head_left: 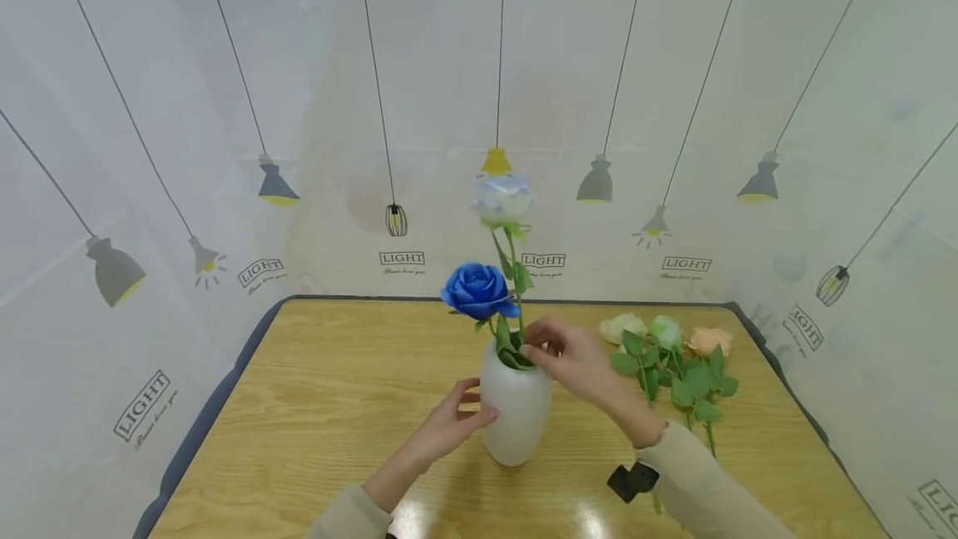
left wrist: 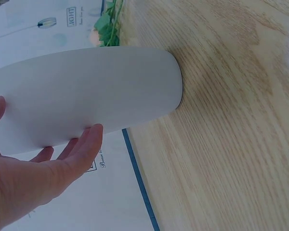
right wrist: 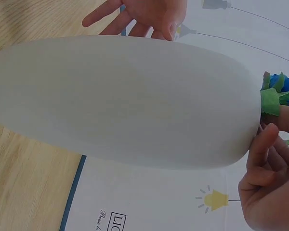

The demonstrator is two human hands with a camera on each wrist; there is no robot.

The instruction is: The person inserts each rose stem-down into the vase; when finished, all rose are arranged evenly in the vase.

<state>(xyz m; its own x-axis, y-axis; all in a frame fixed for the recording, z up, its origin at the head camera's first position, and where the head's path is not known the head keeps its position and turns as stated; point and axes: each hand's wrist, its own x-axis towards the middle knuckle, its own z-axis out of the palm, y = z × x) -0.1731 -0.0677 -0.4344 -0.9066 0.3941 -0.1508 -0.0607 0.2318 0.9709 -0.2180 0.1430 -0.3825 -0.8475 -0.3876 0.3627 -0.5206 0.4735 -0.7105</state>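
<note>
A white vase (head_left: 516,410) stands upright on the table, holding a blue rose (head_left: 479,291) and a taller white rose (head_left: 503,200) with a bluish tint. My left hand (head_left: 451,422) touches the vase's left side with spread, fairly straight fingers (left wrist: 91,139). At the mouth of the vase, my right hand (head_left: 572,356) has its thumb and fingers bent round the white rose's stem. In the right wrist view, those curled fingers (right wrist: 266,144) lie against the rim, beside green leaves (right wrist: 270,101). The vase hides the lower stems.
On the table's right side lie a cream rose (head_left: 623,328), a pale green rose (head_left: 666,331) and a peach rose (head_left: 709,341), with leafy stems pointing toward me. The wooden table (head_left: 337,406) meets a printed backdrop (head_left: 314,223) at its far edge.
</note>
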